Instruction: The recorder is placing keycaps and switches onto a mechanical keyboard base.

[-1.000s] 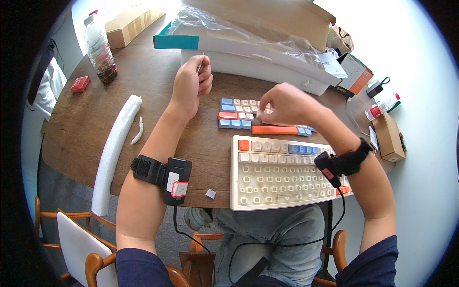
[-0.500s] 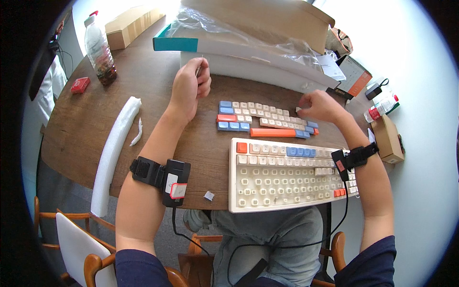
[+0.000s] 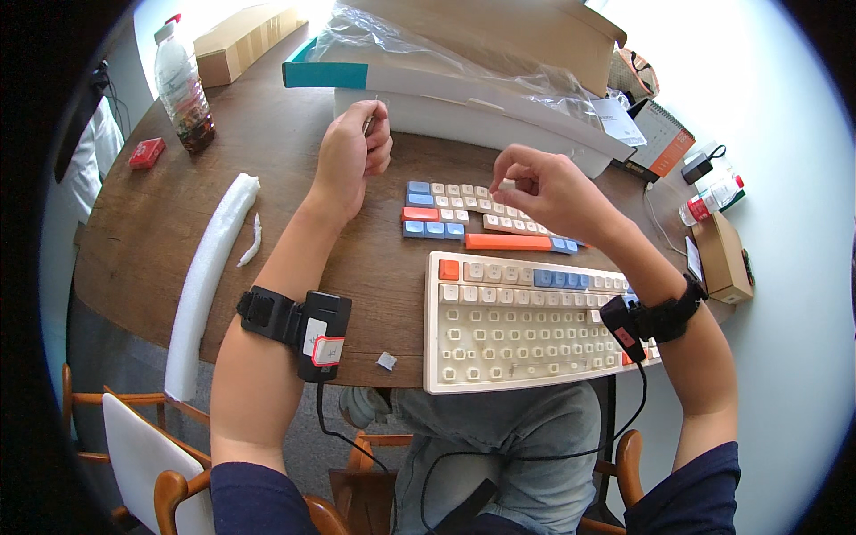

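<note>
Right hand (image 3: 555, 192), nearer, fingers curled, any hold unclear, hangs over loose keycaps (image 3: 508, 242) running left-right beyond the keyboard (image 3: 522, 343) at the bench's (image 3: 134, 267) near edge; left hand (image 3: 349, 152) grips a thin metal tool (image 3: 369, 126)

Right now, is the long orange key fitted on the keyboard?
No: the long orange key lies on the table, apart from the keyboard.

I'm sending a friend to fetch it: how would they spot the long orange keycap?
On the brown wooden table, find the wide cream keyboard. Beyond its far edge, keycaps lie in rows; the long orange keycap is in the row nearest the keyboard. It is much longer than the blue keycaps at either end of it.
</note>
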A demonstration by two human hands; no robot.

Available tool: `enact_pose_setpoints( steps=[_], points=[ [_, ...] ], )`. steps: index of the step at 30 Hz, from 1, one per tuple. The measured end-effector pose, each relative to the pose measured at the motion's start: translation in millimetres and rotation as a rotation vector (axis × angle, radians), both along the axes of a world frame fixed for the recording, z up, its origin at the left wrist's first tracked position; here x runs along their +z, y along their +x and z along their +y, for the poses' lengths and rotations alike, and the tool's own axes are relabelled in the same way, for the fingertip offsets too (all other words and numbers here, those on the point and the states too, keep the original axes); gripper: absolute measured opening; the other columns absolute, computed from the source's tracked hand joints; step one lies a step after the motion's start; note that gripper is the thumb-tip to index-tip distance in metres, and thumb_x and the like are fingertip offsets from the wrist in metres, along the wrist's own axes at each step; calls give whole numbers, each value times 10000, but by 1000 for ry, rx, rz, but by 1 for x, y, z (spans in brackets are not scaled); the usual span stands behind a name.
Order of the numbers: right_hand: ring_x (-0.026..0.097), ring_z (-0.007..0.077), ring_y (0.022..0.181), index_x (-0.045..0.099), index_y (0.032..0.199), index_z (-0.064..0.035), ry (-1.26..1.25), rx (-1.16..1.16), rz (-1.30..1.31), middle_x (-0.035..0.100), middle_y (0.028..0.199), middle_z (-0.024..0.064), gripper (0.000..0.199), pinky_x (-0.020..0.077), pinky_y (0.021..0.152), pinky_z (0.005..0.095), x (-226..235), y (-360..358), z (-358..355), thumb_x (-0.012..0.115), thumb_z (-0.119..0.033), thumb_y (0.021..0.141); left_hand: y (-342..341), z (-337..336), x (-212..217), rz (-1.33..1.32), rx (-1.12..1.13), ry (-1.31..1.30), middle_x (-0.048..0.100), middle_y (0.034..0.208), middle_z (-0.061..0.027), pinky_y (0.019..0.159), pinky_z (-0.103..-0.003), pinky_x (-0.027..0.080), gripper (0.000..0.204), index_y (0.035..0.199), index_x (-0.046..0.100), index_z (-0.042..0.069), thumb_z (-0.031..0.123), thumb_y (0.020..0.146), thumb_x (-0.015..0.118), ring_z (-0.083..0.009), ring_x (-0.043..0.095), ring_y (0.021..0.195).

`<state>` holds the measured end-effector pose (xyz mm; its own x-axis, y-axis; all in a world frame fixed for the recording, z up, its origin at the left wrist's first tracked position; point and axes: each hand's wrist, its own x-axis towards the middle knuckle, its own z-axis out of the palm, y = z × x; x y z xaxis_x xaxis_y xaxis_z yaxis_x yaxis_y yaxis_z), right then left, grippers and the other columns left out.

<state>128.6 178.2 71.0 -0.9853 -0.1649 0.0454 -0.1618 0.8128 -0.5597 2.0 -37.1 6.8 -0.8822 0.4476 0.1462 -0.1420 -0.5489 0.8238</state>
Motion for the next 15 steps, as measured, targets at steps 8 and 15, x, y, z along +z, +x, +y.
enact_pose_setpoints(
  steps=[8, 15],
  points=[
    [601, 74, 739, 667, 953, 40, -62, -101, -64, 661, 806, 37, 191, 508, 717, 229, -16, -1, 0, 705, -107, 836, 1, 3, 2, -12, 0, -14, 284, 572, 57, 408, -231, 187, 218, 825, 472, 123, 249, 988, 400, -53, 232, 431],
    [668, 152, 827, 656, 969, 50, -147, -100, -97, 691, 880, 113, 186, 532, 767, 274, -18, 1, -4, 680, -84, 844, 2, 2, 2, -1, 11, -20, 284, 573, 58, 404, -229, 185, 221, 825, 473, 125, 252, 989, 396, -51, 228, 431]
  ],
)
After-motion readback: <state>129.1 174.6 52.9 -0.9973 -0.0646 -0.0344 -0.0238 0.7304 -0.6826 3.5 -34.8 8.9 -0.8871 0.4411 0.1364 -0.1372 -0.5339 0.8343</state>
